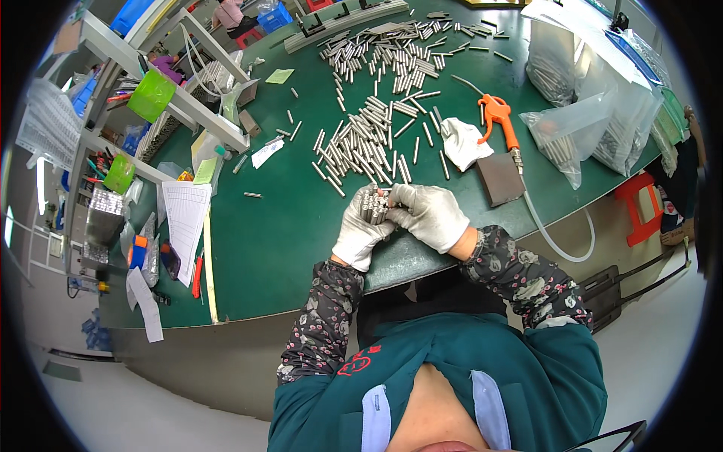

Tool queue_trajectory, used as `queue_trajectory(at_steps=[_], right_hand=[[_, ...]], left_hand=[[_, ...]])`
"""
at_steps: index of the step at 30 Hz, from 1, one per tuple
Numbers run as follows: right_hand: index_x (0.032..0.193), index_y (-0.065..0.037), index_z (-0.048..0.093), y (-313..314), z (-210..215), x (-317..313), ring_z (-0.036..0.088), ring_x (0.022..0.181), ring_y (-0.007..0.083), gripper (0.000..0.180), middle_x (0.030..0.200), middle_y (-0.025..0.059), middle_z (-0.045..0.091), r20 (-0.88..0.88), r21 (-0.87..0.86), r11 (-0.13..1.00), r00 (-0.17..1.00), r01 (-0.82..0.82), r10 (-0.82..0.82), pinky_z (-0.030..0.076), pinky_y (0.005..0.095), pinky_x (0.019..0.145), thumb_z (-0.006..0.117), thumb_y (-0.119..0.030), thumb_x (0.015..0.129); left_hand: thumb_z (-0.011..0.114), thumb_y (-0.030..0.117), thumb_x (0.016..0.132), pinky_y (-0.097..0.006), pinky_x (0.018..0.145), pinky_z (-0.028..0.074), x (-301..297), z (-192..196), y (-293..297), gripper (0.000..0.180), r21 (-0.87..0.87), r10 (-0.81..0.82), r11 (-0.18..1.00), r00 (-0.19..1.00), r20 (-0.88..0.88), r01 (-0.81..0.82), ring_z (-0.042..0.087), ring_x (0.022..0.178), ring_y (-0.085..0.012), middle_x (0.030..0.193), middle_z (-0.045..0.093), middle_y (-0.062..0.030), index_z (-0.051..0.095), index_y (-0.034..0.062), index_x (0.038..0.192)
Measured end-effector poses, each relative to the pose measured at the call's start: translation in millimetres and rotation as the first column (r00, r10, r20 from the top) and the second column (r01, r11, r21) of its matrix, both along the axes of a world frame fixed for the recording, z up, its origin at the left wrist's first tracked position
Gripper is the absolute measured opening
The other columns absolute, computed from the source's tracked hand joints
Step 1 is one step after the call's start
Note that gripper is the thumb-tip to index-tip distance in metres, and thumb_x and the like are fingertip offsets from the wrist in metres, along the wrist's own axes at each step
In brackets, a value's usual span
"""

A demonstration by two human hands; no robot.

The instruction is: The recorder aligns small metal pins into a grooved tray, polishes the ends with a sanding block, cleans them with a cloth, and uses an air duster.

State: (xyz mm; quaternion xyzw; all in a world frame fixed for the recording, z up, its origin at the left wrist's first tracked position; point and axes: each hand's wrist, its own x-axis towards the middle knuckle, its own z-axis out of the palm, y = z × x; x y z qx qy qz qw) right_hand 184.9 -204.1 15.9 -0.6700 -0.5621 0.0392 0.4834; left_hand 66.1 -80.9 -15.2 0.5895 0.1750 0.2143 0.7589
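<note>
Both my hands wear white gloves and meet near the front edge of the green table [256, 233]. A bundle of short metal pins [374, 207] stands between them, its ends facing up. My left hand [360, 230] is wrapped round the bundle's left side. From the right, my right hand [429, 213] closes on the same bundle with its fingers at the pins. Just beyond my hands lies a loose heap of similar metal pins [363, 143]. Farther back a second, wider heap of pins [410, 56] spreads over the table.
An orange air blow gun [498, 120] with a clear hose lies right of the heap, beside a white cloth [463, 143] and a brown block [500, 179]. Plastic bags of pins [553, 68] stand at the right. Papers [184, 226] and red-handled pliers [197, 277] lie left, near a shelf rack [188, 105].
</note>
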Motion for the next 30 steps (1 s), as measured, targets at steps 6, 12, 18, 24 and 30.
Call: queue_trajectory(at_steps=[6,12,18,24,30], right_hand=[[0.090,-0.011,0.057,-1.1,1.4,0.3,0.061,0.069,0.0308,0.016,0.073,0.0104,0.061,0.124,-0.008,0.999,0.991,0.054,-0.053,0.047,0.0412,0.060,0.062,-0.023,0.080],[0.086,-0.011,0.057,-0.2,-0.9,2.6,0.061,0.069,0.0310,0.014,0.072,0.0111,0.061,0.090,0.031,0.998,0.994,0.052,-0.055,0.047,0.0410,0.059,0.063,-0.021,0.080],[0.085,-0.010,0.057,-2.5,1.0,-0.7,0.061,0.069,0.0311,0.012,0.072,0.0115,0.061,-0.124,0.040,0.997,0.990,0.068,-0.063,0.047,0.0400,0.059,0.064,-0.018,0.079],[0.084,-0.004,0.059,-1.2,-1.4,5.9,0.060,0.066,0.0279,0.009,0.070,0.0123,0.058,0.041,0.051,0.999,0.999,0.009,-0.011,0.047,0.0324,0.060,0.065,-0.007,0.079],[0.090,-0.003,0.054,-0.6,4.5,18.4,0.056,0.074,0.0102,0.008,0.083,0.0071,0.062,-0.799,0.264,0.963,0.573,0.062,0.182,0.046,0.0227,0.065,0.059,-0.008,0.086]], left_hand=[[0.066,-0.017,0.063,-0.023,0.074,0.052,0.6,0.1,0.4,0.065,-0.019,-0.012,1.000,1.000,-0.010,0.012,0.060,0.092,-0.0122,0.105,0.060,-0.0028,0.046,0.0055,0.120],[0.064,-0.020,0.064,-0.027,0.081,0.052,1.8,1.1,-1.5,0.065,-0.050,-0.012,0.999,1.000,0.009,0.012,0.059,0.098,-0.0140,0.107,0.059,-0.0037,0.046,0.0056,0.121],[0.072,-0.011,0.065,-0.020,0.057,0.048,4.1,-3.3,-1.7,0.056,-0.055,-0.022,0.998,0.995,0.101,0.028,0.059,0.074,-0.0080,0.094,0.062,-0.0003,0.050,0.0091,0.113],[0.070,-0.012,0.066,-0.020,0.054,0.047,6.4,0.3,-4.3,0.056,-0.021,-0.005,1.000,0.994,0.111,0.008,0.059,0.071,-0.0084,0.093,0.062,-0.0012,0.049,0.0073,0.114],[0.069,-0.013,0.067,-0.020,0.049,0.046,5.3,7.8,-6.4,0.056,-0.032,0.009,0.999,0.999,0.044,-0.008,0.059,0.068,-0.0095,0.092,0.062,-0.0031,0.048,0.0062,0.116]])
